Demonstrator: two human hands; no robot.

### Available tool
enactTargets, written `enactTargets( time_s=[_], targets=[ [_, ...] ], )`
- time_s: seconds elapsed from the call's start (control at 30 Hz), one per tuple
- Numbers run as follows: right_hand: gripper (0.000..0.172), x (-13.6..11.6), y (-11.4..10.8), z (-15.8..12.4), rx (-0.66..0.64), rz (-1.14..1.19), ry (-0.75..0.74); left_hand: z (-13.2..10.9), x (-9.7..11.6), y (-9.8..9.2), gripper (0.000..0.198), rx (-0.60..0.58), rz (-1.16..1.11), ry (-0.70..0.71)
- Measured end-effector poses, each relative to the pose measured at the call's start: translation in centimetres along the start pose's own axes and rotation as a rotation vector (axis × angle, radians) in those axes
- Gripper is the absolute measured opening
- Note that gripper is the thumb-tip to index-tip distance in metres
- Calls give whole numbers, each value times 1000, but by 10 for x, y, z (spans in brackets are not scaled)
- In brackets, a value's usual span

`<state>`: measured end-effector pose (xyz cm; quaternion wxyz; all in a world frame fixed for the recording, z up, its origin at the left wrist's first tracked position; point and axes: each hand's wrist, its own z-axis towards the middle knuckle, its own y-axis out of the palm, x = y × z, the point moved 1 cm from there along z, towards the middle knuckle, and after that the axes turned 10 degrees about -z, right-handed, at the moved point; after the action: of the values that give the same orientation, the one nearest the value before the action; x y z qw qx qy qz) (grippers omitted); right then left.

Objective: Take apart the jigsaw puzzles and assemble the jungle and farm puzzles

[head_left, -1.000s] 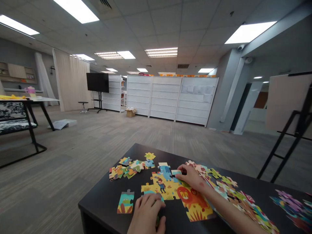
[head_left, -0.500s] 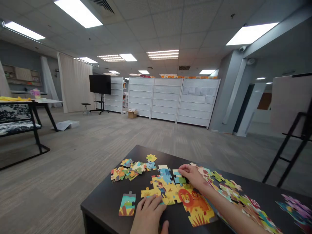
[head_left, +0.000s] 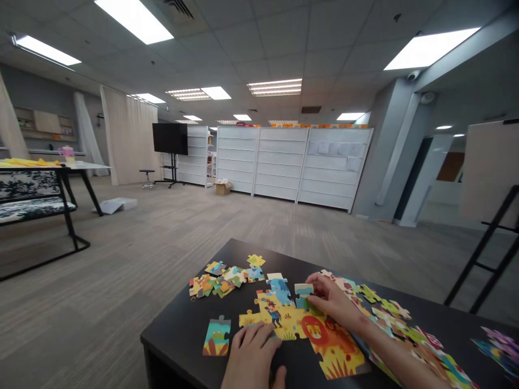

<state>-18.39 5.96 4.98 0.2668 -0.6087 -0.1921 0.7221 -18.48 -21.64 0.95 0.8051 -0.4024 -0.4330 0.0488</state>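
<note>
A partly joined jigsaw [head_left: 320, 337] with a lion and a blue elephant lies on a black table [head_left: 182, 332]. My left hand [head_left: 253, 356] rests flat on the puzzle's near left edge, fingers spread. My right hand [head_left: 334, 302] pinches a small teal and white puzzle piece [head_left: 303, 290] at the assembled section's far edge, beside the elephant. A single teal and orange piece [head_left: 217, 337] lies apart at the left. A cluster of loose pieces [head_left: 221, 278] sits further back on the left.
More loose pieces [head_left: 389, 316] spread along the right of the table, with purple ones [head_left: 500, 346] at the far right. Beyond the table are carpeted floor, white shelving [head_left: 284, 162], a TV on a stand [head_left: 170, 140], a bench table [head_left: 36, 194] at left and a black frame [head_left: 482, 254] at right.
My right hand has lifted the teal piece slightly and holds it in a pinch near the elephant. The left hand stays pressed on the puzzle. The view has shifted a little.
</note>
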Motion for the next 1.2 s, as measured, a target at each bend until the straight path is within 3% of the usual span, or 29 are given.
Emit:
enactTargets(
  time_s=[0.13,0.27,0.43,0.53,0.83,1.2],
  targets=[
    [37,2,-4,-3,87,104,39,1,-1,1,33,-10,5,-6],
    [46,8,-2,24,178,52,149,2,-4,4,31,2,24,6],
    [27,22,10,75,137,-114,253,2,-10,8,29,15,51,34],
    [24,29,13,90,97,-241,301,2,-12,9,30,19,45,39],
    [28,30,14,99,-12,-570,347,2,-12,11,32,37,24,42],
    [24,19,18,92,-33,-646,216,3,-18,15,30,49,32,61]
  ],
)
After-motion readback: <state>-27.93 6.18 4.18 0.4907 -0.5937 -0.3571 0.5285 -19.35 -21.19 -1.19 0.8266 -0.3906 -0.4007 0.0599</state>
